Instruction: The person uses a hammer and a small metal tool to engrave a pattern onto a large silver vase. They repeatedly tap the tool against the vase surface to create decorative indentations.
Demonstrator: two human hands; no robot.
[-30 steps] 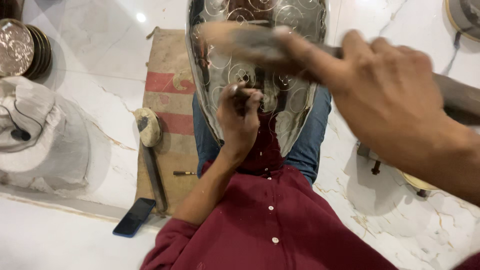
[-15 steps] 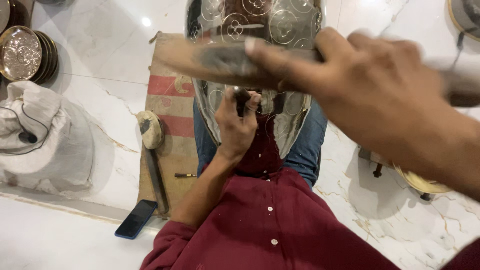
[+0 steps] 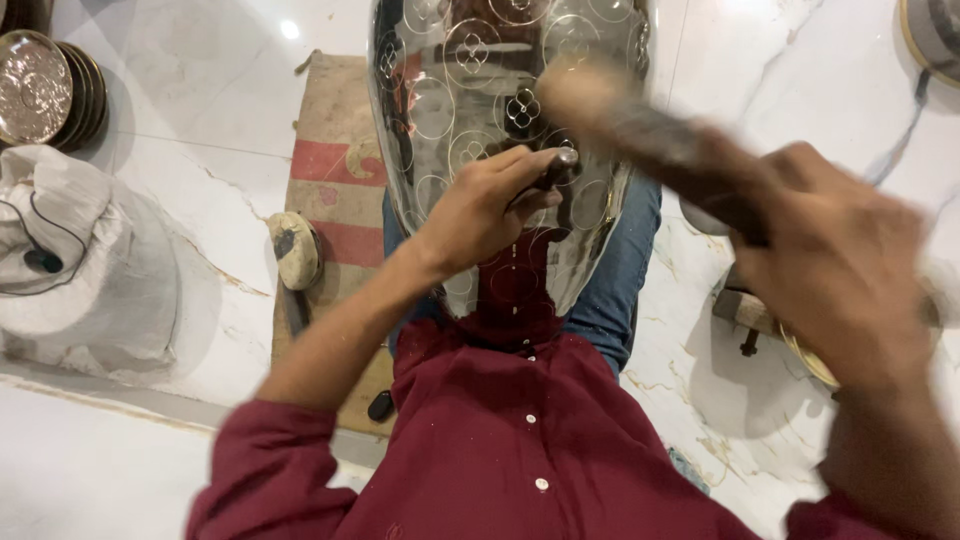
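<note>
A large shiny metal tray [image 3: 455, 90] with engraved round flower patterns rests on my lap, over my blue jeans. My left hand [image 3: 480, 215] grips a small metal punch [image 3: 560, 165] whose tip is set against the tray's surface. My right hand [image 3: 840, 270] is raised close to the camera and holds a dark wooden mallet [image 3: 640, 125]. The mallet's blurred head hangs just above the punch's top. I wear a maroon shirt.
A brown sack cloth [image 3: 335, 180] with red stripes lies on the white marble floor. On it lies a spare hammer [image 3: 295, 255]. A stack of metal plates [image 3: 45, 85] and a white cloth bundle [image 3: 85, 270] lie at left. Small tools lie at right.
The view has shifted, so the tray fills more of the frame. My right hand swung the mallet from high across the frame down toward the punch held by my left hand.
</note>
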